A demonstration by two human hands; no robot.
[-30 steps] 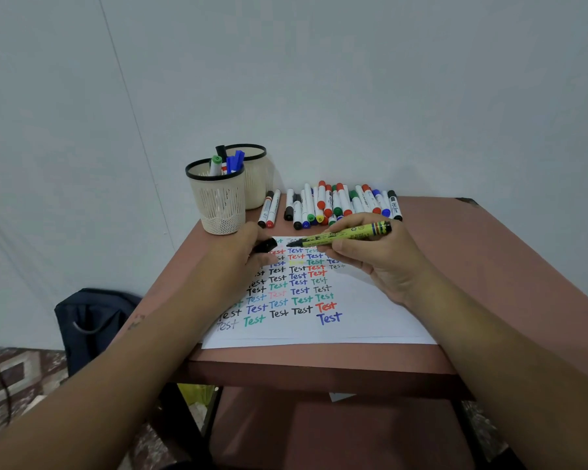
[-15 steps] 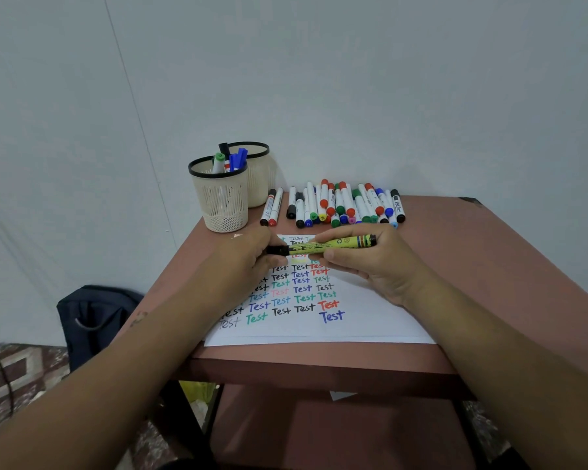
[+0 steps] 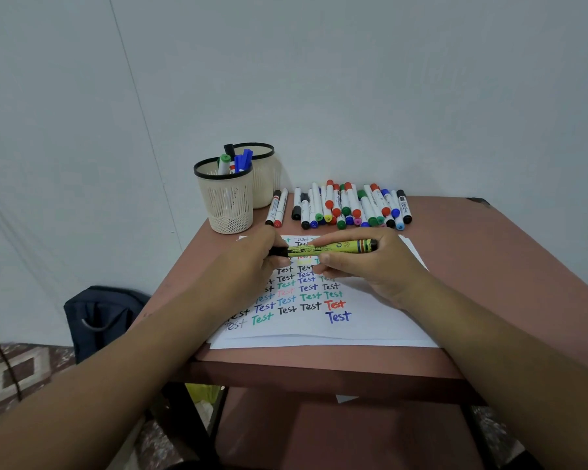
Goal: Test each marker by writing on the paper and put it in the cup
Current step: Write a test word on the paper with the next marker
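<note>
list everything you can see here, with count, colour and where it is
yellow marker: one, yellow barrel with black ends, held level over the paper
paper: white sheet, rows of "Test" in several colours, front of the table
loose markers: a pile too crowded to count, white barrels with mixed caps, back of the table
front cup: one, cream with black rim, back left corner, holds a few markers
rear cup: one, same colours, behind the first
table: one, reddish brown
bag: one, dark, on the floor at left
left hand: grips the marker's black end
right hand: grips its barrel
</note>
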